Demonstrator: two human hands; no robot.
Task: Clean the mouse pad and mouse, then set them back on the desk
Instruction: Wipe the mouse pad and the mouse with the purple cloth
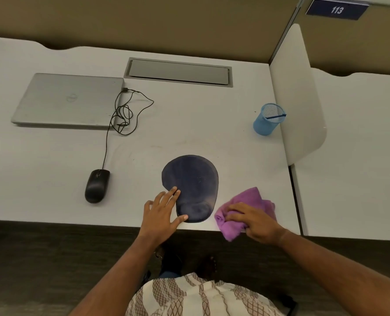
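Left hand (161,214) spread flat, fingertips on dark blue oval mouse pad (190,187); right hand (254,222) clutching crumpled purple cloth (248,202) on white worktop (189,124); black corded mouse (97,185) well apart.

A: Report hand positions.

B: My left hand (161,215) lies flat, fingers spread, on the near-left edge of the dark mouse pad (190,187). My right hand (254,222) grips a bunched purple cloth (250,199) just right of the pad, at the near edge of the desk (212,124).

A: Mouse location?

B: The black mouse (97,185) sits left of the pad, apart from it, its cable (121,115) running far to a closed laptop (67,100). A blue mesh cup (268,119) stands far right.
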